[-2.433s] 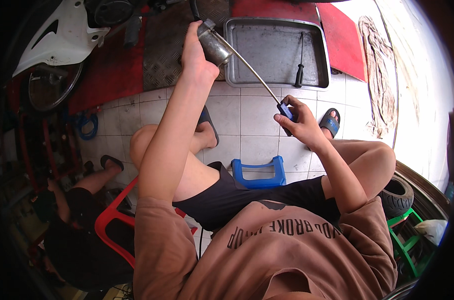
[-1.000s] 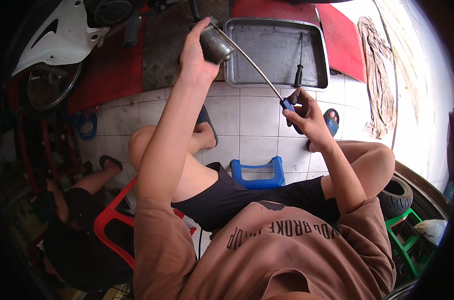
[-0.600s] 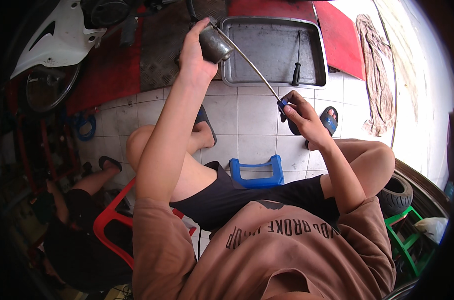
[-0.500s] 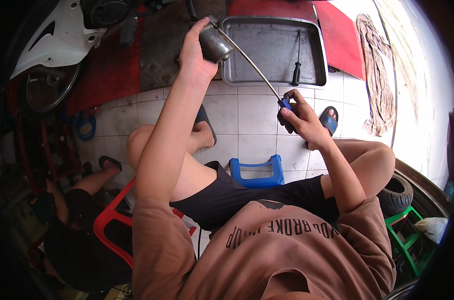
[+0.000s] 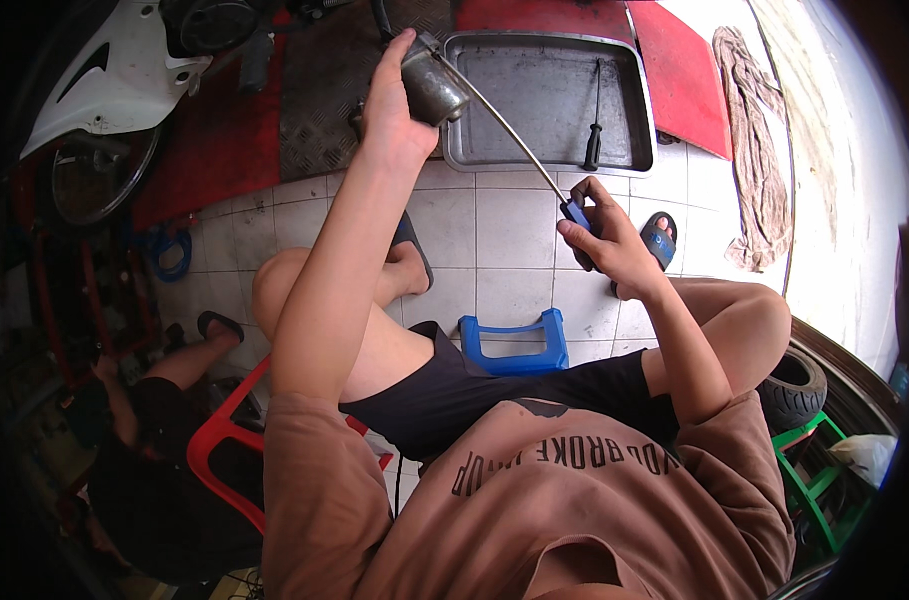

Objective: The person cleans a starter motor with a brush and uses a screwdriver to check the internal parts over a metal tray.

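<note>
A rounded grey metal engine part (image 5: pixel 434 88) is gripped in my left hand (image 5: pixel 394 115), thumb along its far side; most of the fingers are hidden behind it. My right hand (image 5: pixel 610 243) is closed around the blue and black handle of a long screwdriver (image 5: pixel 514 134). Its shaft slants up and left, and the tip meets the upper part of the metal piece. Whether the tip sits in a screw is too small to tell. Behind the shaft lies a shallow metal tray (image 5: pixel 646 105), with a second, black-handled screwdriver (image 5: pixel 594 148) resting in it.
Red and checkered metal platform panels (image 5: pixel 679 80) lie under and around the tray. A brown cloth (image 5: pixel 754 150) is on the right, a blue plastic stool (image 5: pixel 514 350) between my legs. To the left are a motorcycle's white fairing (image 5: pixel 94 75), a red chair (image 5: pixel 224 440) and another person (image 5: pixel 164 470).
The screwdriver's handle has turned slightly in my right hand, showing more of its blue side. The metal part has shifted very little in my left hand.
</note>
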`<action>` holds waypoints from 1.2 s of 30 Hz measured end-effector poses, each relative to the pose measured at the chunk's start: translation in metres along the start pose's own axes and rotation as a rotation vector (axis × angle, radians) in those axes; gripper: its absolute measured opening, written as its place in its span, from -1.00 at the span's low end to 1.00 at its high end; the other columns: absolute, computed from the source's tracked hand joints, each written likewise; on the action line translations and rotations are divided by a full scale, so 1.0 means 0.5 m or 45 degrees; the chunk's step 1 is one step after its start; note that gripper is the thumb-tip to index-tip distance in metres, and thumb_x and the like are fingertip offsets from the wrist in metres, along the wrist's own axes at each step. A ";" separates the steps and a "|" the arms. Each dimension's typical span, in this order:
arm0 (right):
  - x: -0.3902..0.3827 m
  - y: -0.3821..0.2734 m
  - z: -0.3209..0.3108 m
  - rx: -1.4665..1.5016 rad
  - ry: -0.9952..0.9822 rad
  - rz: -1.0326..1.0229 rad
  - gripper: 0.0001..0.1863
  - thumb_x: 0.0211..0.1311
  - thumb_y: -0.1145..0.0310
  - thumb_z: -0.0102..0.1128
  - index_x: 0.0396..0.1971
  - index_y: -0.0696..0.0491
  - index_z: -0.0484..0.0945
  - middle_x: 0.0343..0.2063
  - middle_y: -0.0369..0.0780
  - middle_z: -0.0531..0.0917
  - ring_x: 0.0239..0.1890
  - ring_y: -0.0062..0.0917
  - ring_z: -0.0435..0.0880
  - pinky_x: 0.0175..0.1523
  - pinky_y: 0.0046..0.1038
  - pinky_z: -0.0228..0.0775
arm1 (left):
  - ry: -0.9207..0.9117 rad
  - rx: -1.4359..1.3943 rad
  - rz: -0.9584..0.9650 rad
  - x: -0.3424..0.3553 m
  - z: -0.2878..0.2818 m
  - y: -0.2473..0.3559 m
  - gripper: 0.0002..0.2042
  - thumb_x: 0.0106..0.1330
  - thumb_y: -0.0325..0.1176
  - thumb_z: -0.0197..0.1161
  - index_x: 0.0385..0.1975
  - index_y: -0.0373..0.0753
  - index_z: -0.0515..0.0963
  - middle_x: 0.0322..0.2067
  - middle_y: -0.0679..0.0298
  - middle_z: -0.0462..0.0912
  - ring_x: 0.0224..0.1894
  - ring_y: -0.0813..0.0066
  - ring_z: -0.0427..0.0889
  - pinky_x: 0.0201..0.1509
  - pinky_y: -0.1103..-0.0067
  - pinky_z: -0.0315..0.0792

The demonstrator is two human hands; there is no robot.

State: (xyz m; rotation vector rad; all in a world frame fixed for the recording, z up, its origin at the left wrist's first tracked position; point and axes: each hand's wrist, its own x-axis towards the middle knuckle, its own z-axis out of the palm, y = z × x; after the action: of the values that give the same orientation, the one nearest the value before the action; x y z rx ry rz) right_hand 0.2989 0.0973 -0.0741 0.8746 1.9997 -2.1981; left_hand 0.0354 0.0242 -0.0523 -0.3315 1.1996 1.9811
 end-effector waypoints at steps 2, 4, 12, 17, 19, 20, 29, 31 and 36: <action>-0.007 -0.008 -0.015 0.170 -0.011 0.224 -0.53 0.38 0.24 0.03 0.16 0.17 0.25 -0.39 -0.22 0.50 -0.36 -0.65 0.50 -0.34 -0.61 0.35 | 0.008 -0.001 -0.013 0.002 -0.001 -0.001 -0.73 0.14 -0.12 0.34 -0.32 -0.15 0.54 -0.40 0.32 0.60 -0.34 0.46 0.58 -0.17 0.39 0.51; -0.009 -0.004 -0.020 0.197 -0.048 0.256 -0.52 0.39 0.20 0.00 0.16 0.19 0.28 -0.37 -0.22 0.51 -0.35 -0.65 0.51 -0.29 -0.60 0.36 | 0.033 0.005 -0.007 0.003 -0.003 0.000 -0.72 0.15 -0.10 0.33 -0.32 -0.15 0.54 -0.39 0.32 0.60 -0.34 0.44 0.58 -0.17 0.38 0.51; 0.006 0.018 -0.012 -0.077 0.031 -0.041 -0.62 0.18 0.20 0.33 -0.30 0.18 0.39 -0.54 -0.30 0.48 -0.53 -0.71 0.43 -0.44 -0.60 0.29 | 0.051 0.033 -0.001 -0.001 0.001 -0.001 -0.69 0.17 -0.05 0.30 -0.30 -0.17 0.53 -0.38 0.30 0.59 -0.33 0.42 0.58 -0.15 0.36 0.51; -0.008 -0.010 -0.008 0.277 0.155 0.160 -0.76 0.25 0.34 0.17 -0.30 0.26 0.50 -0.53 -0.26 0.48 -0.53 -0.64 0.45 -0.44 -0.61 0.28 | 0.011 0.009 -0.007 -0.002 0.005 -0.002 -0.68 0.17 -0.05 0.29 -0.29 -0.17 0.53 -0.39 0.29 0.59 -0.33 0.43 0.58 -0.17 0.37 0.51; 0.004 0.011 -0.022 -0.016 0.056 -0.123 -0.76 0.26 0.39 0.11 -0.30 0.32 0.51 -0.46 -0.22 0.50 -0.42 -0.59 0.49 -0.34 -0.59 0.34 | 0.064 0.024 0.000 -0.007 0.009 -0.001 -0.69 0.18 -0.06 0.28 -0.30 -0.17 0.53 -0.40 0.29 0.59 -0.34 0.43 0.58 -0.17 0.38 0.51; 0.010 0.011 -0.025 -0.143 0.015 -0.163 -0.75 0.26 0.38 0.12 -0.30 0.32 0.50 -0.45 -0.22 0.51 -0.39 -0.58 0.50 -0.32 -0.58 0.36 | 0.089 0.030 0.003 -0.009 0.012 -0.001 -0.69 0.19 -0.06 0.28 -0.30 -0.17 0.53 -0.40 0.29 0.59 -0.34 0.43 0.58 -0.18 0.39 0.51; 0.001 -0.002 -0.009 -0.087 0.074 0.060 -0.72 0.30 0.29 0.15 -0.25 0.24 0.44 -0.56 -0.25 0.50 -0.58 -0.69 0.43 -0.49 -0.59 0.28 | 0.043 0.026 0.000 0.001 -0.001 0.001 -0.71 0.20 -0.07 0.27 -0.31 -0.17 0.51 -0.40 0.29 0.59 -0.34 0.41 0.58 -0.18 0.36 0.51; -0.002 -0.002 -0.013 0.160 0.074 0.125 -0.69 0.29 0.25 0.16 -0.24 0.23 0.44 -0.57 -0.27 0.50 -0.57 -0.70 0.43 -0.50 -0.62 0.25 | 0.055 0.014 0.011 0.000 0.001 -0.001 -0.71 0.19 -0.07 0.28 -0.31 -0.17 0.51 -0.39 0.29 0.59 -0.34 0.41 0.58 -0.17 0.35 0.52; 0.011 0.036 -0.015 -0.138 0.161 -0.174 -0.60 0.18 0.27 0.32 -0.18 0.23 0.38 -0.57 -0.28 0.50 -0.60 -0.72 0.41 -0.52 -0.61 0.25 | 0.060 0.018 0.011 0.004 0.001 -0.001 -0.69 0.17 -0.09 0.31 -0.30 -0.19 0.50 -0.40 0.24 0.58 -0.36 0.39 0.58 -0.19 0.36 0.53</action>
State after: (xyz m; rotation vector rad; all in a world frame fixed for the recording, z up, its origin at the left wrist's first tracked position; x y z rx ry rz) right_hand 0.3042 0.1031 -0.0929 0.9105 2.2775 -2.1256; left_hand 0.0346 0.0258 -0.0537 -0.3683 1.2465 1.9809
